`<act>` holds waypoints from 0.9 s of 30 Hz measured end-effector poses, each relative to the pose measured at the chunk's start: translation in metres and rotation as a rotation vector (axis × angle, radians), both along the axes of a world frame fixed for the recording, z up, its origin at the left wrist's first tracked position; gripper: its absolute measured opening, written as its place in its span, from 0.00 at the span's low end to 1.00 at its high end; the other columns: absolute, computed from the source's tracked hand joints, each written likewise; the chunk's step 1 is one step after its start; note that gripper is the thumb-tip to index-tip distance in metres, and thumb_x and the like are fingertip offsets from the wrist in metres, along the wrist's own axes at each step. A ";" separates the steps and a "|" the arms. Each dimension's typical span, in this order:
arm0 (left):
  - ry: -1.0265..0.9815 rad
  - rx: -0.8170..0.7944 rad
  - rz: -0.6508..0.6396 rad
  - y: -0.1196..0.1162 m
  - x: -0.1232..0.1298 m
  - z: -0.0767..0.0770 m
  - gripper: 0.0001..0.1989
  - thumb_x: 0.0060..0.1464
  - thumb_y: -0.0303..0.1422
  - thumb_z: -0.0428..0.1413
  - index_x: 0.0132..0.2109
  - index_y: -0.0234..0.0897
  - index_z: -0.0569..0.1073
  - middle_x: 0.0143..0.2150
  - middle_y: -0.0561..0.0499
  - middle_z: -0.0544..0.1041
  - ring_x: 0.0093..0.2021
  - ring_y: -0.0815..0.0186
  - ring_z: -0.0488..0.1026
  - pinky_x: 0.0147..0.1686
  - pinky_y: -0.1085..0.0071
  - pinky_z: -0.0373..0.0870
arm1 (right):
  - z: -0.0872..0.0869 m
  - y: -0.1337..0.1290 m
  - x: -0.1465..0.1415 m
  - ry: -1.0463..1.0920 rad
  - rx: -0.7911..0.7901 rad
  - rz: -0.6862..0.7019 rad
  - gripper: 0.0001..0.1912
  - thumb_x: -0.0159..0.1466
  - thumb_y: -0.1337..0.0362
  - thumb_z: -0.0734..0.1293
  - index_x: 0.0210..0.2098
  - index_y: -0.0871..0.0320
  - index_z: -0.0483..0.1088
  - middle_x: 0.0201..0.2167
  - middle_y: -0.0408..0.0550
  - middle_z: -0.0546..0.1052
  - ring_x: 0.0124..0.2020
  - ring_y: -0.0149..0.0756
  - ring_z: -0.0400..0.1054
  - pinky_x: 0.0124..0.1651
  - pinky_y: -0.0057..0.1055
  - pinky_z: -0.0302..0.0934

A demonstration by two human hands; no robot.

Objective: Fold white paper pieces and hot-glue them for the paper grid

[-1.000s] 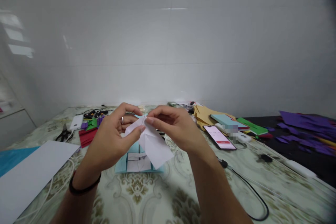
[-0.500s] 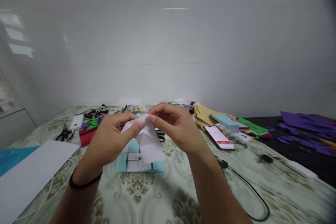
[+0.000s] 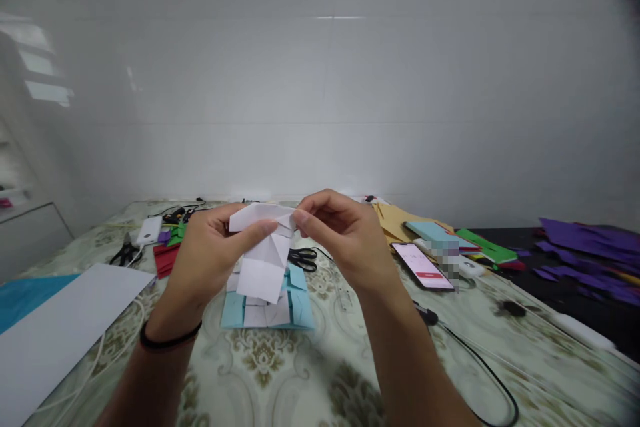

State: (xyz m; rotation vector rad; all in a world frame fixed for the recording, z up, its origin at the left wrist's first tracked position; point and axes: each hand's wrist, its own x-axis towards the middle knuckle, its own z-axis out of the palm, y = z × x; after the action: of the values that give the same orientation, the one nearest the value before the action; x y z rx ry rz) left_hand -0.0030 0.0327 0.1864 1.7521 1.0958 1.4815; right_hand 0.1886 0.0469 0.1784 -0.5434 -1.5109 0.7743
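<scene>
A creased piece of white folded paper hangs between my hands above the table. My left hand grips its left side, thumb lying across the front and fingers behind. At the paper's upper right corner, my right hand pinches the edge between thumb and fingertips. Below it, a light blue and white folded paper piece lies flat on the patterned tablecloth, partly hidden by the held paper. Black-handled scissors rest just behind, their blades hidden.
White sheets and a blue sheet lie at the left, near pliers and red paper. To the right are a phone, yellow envelopes, a black cord and purple paper scraps.
The white paper has turned in my hands; its lower part now hangs further left and a flat flap shows along the top. More of the scissors is visible.
</scene>
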 end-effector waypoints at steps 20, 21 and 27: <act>0.258 -0.040 -0.268 -0.002 -0.003 0.001 0.15 0.61 0.41 0.62 0.31 0.35 0.82 0.22 0.54 0.74 0.20 0.72 0.64 0.19 0.78 0.56 | 0.002 -0.004 0.008 -0.256 -0.046 0.121 0.06 0.65 0.60 0.74 0.37 0.57 0.78 0.30 0.43 0.77 0.29 0.29 0.68 0.30 0.28 0.61; 0.239 -0.039 -0.281 -0.002 -0.003 0.001 0.15 0.62 0.40 0.61 0.31 0.35 0.81 0.22 0.53 0.74 0.21 0.72 0.64 0.19 0.78 0.57 | 0.001 -0.004 0.008 -0.249 -0.044 0.120 0.06 0.65 0.61 0.74 0.36 0.57 0.78 0.30 0.42 0.77 0.29 0.29 0.67 0.30 0.28 0.60; -0.029 -0.124 -0.415 0.000 -0.005 -0.003 0.09 0.62 0.36 0.63 0.46 0.39 0.77 0.30 0.52 0.82 0.24 0.72 0.72 0.22 0.80 0.65 | -0.004 0.001 0.011 -0.179 -0.006 0.167 0.03 0.66 0.64 0.73 0.39 0.56 0.78 0.28 0.39 0.73 0.26 0.25 0.62 0.27 0.25 0.55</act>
State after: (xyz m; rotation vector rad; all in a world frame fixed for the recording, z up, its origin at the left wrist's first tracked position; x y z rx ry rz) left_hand -0.0076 0.0330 0.1838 1.7353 0.7330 1.1554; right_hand 0.1993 0.0480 0.1747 -0.5061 -1.7367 0.8781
